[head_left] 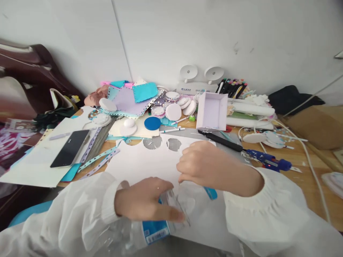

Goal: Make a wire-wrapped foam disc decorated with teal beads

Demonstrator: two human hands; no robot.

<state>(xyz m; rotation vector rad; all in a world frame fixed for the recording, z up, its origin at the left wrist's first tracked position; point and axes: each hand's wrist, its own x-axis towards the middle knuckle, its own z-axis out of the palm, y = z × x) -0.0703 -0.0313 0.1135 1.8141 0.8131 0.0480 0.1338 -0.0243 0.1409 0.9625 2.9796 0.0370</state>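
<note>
At the table's near edge, my left hand [147, 200] is wrapped round a clear plastic bottle [118, 233] with a blue label and a barcode. The bottle is tilted, and my thumb and fingers lie across its right part. To the upper right, my right hand [200, 162] is closed with its fingers curled over a large white sheet [150, 164]. What those fingers hold, if anything, is hidden. Round holes are cut along the sheet's far edge. A small blue piece [210, 193] shows below my right wrist.
A blue hot glue gun [270, 160] lies at the right, near a black-handled tool [221, 140] and a white cable. Behind the sheet are a blue disc [152, 123], several white round pads [173, 111] and a pale box [212, 111]. A black phone [70, 148] rests at left.
</note>
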